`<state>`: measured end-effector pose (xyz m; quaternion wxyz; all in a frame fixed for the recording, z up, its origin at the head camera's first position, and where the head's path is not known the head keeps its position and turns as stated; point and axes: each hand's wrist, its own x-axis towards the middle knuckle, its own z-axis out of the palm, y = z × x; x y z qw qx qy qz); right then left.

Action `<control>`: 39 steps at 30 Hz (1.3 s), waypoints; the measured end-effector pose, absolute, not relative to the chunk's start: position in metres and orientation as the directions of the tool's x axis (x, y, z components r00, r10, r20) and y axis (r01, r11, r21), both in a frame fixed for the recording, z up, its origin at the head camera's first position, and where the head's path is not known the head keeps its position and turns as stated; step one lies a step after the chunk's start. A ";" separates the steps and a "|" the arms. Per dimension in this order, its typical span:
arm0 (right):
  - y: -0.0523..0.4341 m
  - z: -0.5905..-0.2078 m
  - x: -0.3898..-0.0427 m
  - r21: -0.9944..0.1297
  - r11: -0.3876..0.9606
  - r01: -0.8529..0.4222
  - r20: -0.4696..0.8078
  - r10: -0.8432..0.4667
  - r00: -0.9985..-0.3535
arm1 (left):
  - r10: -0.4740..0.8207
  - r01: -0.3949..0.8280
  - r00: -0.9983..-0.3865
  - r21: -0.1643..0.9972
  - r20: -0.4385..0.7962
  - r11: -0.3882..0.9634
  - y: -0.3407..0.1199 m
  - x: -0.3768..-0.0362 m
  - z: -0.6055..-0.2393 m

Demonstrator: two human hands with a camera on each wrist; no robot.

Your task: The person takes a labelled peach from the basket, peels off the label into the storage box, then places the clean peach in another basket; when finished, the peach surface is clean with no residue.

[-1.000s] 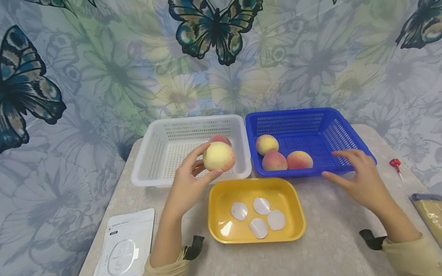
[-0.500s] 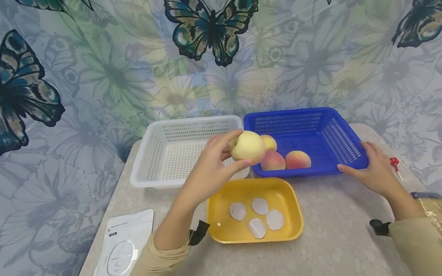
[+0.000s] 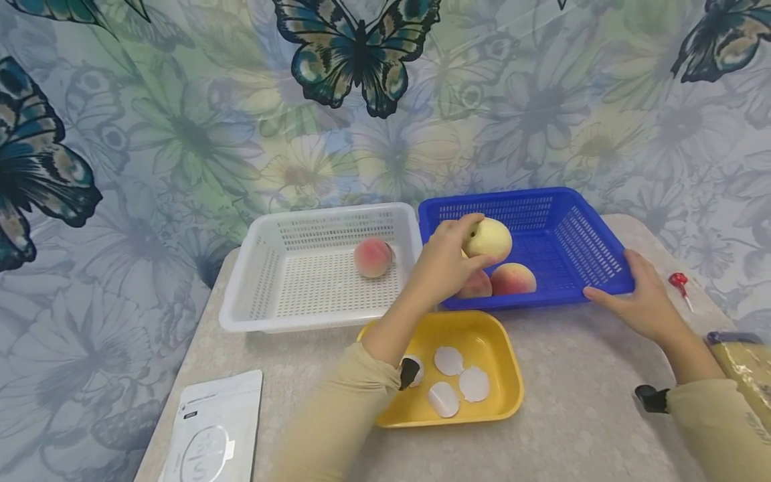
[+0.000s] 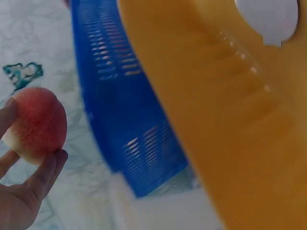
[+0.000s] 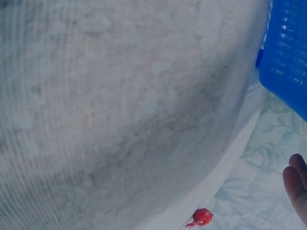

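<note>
Now left hand [image 3: 448, 261] grips peach [image 3: 488, 239], carried from white basket [image 3: 265, 268] over blue basket [image 3: 593, 251]; right hand [image 3: 641, 301], fingers relaxed, steadies rim.

peach [image 3: 489, 239] pale yellow, pink blush | right basket [image 3: 593, 251] blue | left basket [image 3: 271, 268] white | near tray [image 3: 502, 365] yellow, white discs [image 3: 460, 375] | far backdrop [image 3: 181, 134] grey-green floral, teal-black butterflies
</note>
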<state>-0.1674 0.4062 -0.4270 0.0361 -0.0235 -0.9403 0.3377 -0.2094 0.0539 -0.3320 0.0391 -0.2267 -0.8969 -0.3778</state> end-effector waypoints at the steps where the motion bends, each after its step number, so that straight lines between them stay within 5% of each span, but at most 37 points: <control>1: 0.406 -0.427 -0.168 -0.636 0.772 0.020 0.051 0.068 -0.996 | 0.371 0.429 -0.898 0.657 0.237 0.619 0.058 -0.213 -0.336; 18: 0.402 -0.436 -0.164 -0.655 0.752 0.071 0.018 0.110 -0.994 | 0.221 0.302 -0.948 0.430 0.228 0.851 0.113 -0.253 -0.388; 39: 0.403 -0.434 -0.166 -0.667 0.744 0.037 0.055 0.099 -0.994 | 0.255 0.300 -0.951 0.315 0.177 0.900 0.133 -0.271 -0.410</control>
